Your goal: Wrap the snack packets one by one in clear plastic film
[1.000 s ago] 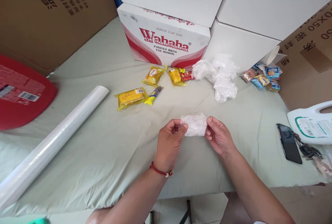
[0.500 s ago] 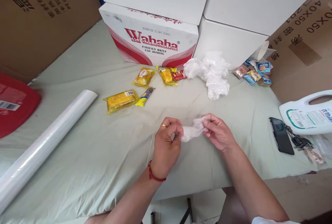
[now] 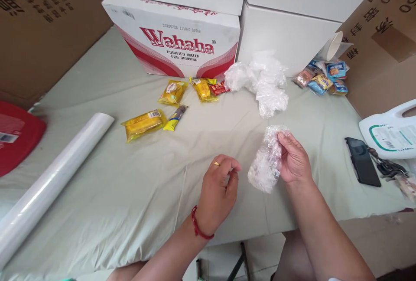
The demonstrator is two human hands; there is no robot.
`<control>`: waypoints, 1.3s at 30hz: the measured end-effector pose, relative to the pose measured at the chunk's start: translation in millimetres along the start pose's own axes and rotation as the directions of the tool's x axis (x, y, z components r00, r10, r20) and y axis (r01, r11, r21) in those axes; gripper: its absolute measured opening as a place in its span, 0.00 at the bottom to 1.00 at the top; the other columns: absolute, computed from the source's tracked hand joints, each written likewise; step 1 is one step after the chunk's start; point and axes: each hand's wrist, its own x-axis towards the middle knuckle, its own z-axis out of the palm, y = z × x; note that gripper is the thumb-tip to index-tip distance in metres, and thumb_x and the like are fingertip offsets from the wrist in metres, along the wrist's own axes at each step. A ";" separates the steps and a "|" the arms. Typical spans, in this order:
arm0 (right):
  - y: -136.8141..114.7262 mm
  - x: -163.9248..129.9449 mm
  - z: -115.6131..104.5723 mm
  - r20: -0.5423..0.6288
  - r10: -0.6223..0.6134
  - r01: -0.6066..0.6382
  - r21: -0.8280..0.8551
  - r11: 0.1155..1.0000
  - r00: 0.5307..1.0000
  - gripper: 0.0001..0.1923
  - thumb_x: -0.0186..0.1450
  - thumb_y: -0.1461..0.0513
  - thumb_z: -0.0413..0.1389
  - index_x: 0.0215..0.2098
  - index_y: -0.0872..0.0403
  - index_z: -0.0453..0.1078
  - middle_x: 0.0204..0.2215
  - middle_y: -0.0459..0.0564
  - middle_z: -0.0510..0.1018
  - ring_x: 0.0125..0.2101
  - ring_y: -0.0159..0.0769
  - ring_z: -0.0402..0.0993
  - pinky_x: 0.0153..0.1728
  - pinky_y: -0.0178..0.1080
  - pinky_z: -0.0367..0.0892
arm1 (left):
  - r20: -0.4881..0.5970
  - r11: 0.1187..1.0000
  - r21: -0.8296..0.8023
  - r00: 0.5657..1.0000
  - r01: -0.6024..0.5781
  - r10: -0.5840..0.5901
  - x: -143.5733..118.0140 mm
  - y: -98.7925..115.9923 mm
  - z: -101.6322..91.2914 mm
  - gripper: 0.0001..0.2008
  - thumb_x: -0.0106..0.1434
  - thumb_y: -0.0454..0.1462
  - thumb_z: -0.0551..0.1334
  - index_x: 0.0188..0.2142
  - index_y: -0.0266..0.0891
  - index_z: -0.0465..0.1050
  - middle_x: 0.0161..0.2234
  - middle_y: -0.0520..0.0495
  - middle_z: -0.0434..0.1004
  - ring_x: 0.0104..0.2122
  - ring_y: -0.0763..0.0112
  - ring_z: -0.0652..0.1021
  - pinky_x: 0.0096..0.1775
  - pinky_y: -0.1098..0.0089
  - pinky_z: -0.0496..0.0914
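The right hand (image 3: 294, 159) grips a small bundle wrapped in clear film (image 3: 267, 159), with the fingers closed on its upper right edge, so the bundle hangs in the air above the pale green sheet (image 3: 130, 185) and is tilted a little, with its lower end toward the left. The left hand (image 3: 217, 192) holds nothing; its fingers are curled loosely with the thumb near the fingertips, and it is just beside the bundle but apart from it. On this hand there is a ring, and a red string bracelet (image 3: 198, 229) is around the wrist. Farther on the sheet, a heap of crumpled clear film (image 3: 260, 79) lies in front of a white box (image 3: 289, 34). Left of the heap there are yellow snack packets (image 3: 143, 124) and one small red packet (image 3: 219, 88), all near the Wahaha carton (image 3: 178, 34). A long roll of clear film (image 3: 52, 177) lies diagonally on the left side, and a red flat thing (image 3: 16, 138) is at the left edge. On the right side, a black phone (image 3: 362, 167) lies beside a bunch of keys (image 3: 388, 168) and a white jug with a handle (image 3: 390, 131). A pile of mixed small packets (image 3: 321, 79) is near a paper cup (image 3: 334, 44), which lies on its side against a brown carton (image 3: 383, 42).
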 end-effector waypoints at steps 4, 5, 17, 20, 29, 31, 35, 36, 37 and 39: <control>3.6 -4.9 4.9 -0.039 0.072 -0.069 0.068 0.995 0.997 0.15 0.49 0.62 0.76 0.31 0.53 0.78 0.27 0.41 0.80 0.28 0.28 0.76 0.31 0.31 0.73 | -0.093 0.999 -0.048 0.995 0.018 -0.022 -4.2 5.6 10.6 0.06 0.68 0.33 0.59 0.44 0.42 0.69 0.43 0.47 0.73 0.35 0.70 0.74 0.37 0.67 0.72; 4.3 -4.3 5.6 -0.054 0.069 -0.065 0.081 0.995 0.996 0.15 0.49 0.62 0.76 0.31 0.53 0.78 0.27 0.41 0.80 0.28 0.28 0.76 0.30 0.31 0.73 | -0.117 0.998 -0.057 0.993 -0.023 0.016 -6.0 7.0 13.6 0.08 0.67 0.31 0.59 0.45 0.42 0.68 0.44 0.46 0.72 0.36 0.70 0.74 0.37 0.67 0.72; 2.8 0.5 1.3 -0.015 0.006 -0.007 -0.026 1.000 1.000 0.15 0.51 0.58 0.73 0.28 0.53 0.72 0.20 0.38 0.68 0.19 0.24 0.58 0.19 0.31 0.57 | -0.004 0.951 0.059 0.952 -0.304 0.305 -9.6 13.6 30.4 0.14 0.70 0.36 0.60 0.53 0.39 0.65 0.47 0.41 0.70 0.48 0.62 0.74 0.47 0.63 0.73; 7.2 -1.9 4.5 -0.002 -0.028 0.028 -0.079 0.997 1.000 0.15 0.54 0.57 0.73 0.27 0.52 0.71 0.20 0.39 0.67 0.20 0.24 0.57 0.19 0.30 0.56 | -0.045 0.966 0.109 0.969 -0.236 0.242 -9.5 12.7 39.0 0.11 0.71 0.41 0.61 0.49 0.38 0.66 0.42 0.43 0.71 0.42 0.62 0.75 0.43 0.63 0.73; 13.3 -7.9 13.0 0.076 -0.002 0.007 -0.066 0.998 0.997 0.15 0.56 0.56 0.73 0.30 0.52 0.72 0.26 0.40 0.70 0.24 0.24 0.62 0.23 0.28 0.62 | -0.057 0.927 0.344 0.982 -0.151 0.181 -2.6 1.0 57.0 0.05 0.69 0.31 0.55 0.40 0.41 0.69 0.37 0.45 0.76 0.38 0.59 0.75 0.41 0.59 0.70; 10.8 -8.1 12.2 0.110 0.009 -0.004 -0.048 0.999 0.994 0.16 0.57 0.54 0.72 0.35 0.51 0.74 0.31 0.42 0.73 0.30 0.27 0.69 0.31 0.30 0.69 | -0.079 0.950 0.296 0.989 -0.098 0.127 2.3 -0.2 52.0 0.07 0.71 0.31 0.54 0.37 0.42 0.68 0.34 0.48 0.77 0.35 0.61 0.75 0.38 0.62 0.69; 9.2 -14.0 9.2 0.145 -0.005 0.038 -0.225 0.974 0.989 0.22 0.62 0.44 0.66 0.44 0.49 0.74 0.45 0.48 0.76 0.45 0.35 0.73 0.45 0.38 0.74 | -0.207 0.976 0.217 0.978 0.033 0.013 12.0 -3.5 40.7 0.05 0.72 0.34 0.55 0.38 0.42 0.68 0.32 0.48 0.77 0.34 0.64 0.76 0.35 0.66 0.68; 10.2 -16.3 8.5 0.160 -0.002 0.052 -0.309 0.950 0.987 0.24 0.62 0.42 0.64 0.46 0.48 0.74 0.46 0.49 0.75 0.47 0.36 0.72 0.45 0.39 0.74 | -0.227 0.972 0.231 0.974 0.040 0.014 13.6 -4.3 39.1 0.05 0.72 0.34 0.55 0.39 0.42 0.68 0.33 0.48 0.77 0.34 0.63 0.76 0.36 0.65 0.68; 11.6 -18.4 7.8 0.188 0.012 0.065 -0.395 0.916 0.982 0.25 0.62 0.41 0.64 0.47 0.48 0.73 0.47 0.50 0.76 0.48 0.38 0.72 0.44 0.39 0.73 | -0.238 0.967 0.253 0.971 0.035 0.027 14.6 -4.9 38.1 0.05 0.72 0.35 0.54 0.39 0.42 0.68 0.33 0.47 0.77 0.35 0.62 0.76 0.37 0.64 0.68; 15.2 -21.5 6.6 0.257 0.052 0.100 -0.544 0.833 0.965 0.25 0.60 0.42 0.66 0.47 0.48 0.73 0.45 0.50 0.77 0.47 0.39 0.72 0.42 0.39 0.71 | -0.240 0.960 0.280 0.968 0.003 0.067 15.1 -5.0 37.6 0.06 0.71 0.35 0.54 0.38 0.41 0.68 0.35 0.45 0.77 0.37 0.61 0.75 0.38 0.63 0.68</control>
